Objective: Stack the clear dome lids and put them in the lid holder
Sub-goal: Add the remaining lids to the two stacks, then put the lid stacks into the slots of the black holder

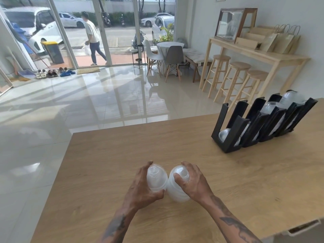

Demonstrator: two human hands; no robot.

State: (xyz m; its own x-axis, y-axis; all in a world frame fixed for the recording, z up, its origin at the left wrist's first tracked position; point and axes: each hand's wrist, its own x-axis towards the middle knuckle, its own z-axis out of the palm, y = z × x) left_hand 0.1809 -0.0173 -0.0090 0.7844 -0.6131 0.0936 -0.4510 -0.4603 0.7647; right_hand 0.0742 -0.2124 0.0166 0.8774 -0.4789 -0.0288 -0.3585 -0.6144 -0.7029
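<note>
Lids first — two small piles of clear dome lids, one in each hand, low on the wooden table (pixel 108 155). Left pile (pixel 156 178) wrapped by the left hand (pixel 143 188), thumb under the near edge, fingers curled round the far side. Right pile (pixel 177 187) held by the right hand (pixel 192 185), thumb pressed on the dome, fingers over the top. Both hands closed tight on plastic, not open. Piles side by side between the two hands, touching or almost touching where they meet.

Still two piles, so not yet one stack. Probably next: push one pile onto the other, hole to hole, domes lined up.

Lid holder (pixel 259 123) well away from the hands, off to the far right of the table — black, with several slots. Some clear lids (pixel 292 100) already sitting in the far slots, one more low in the near slot (pixel 223 135). So part of the job looks done. Left to do, by the look of it: join the piles, carry them over, drop them in a slot.
</note>
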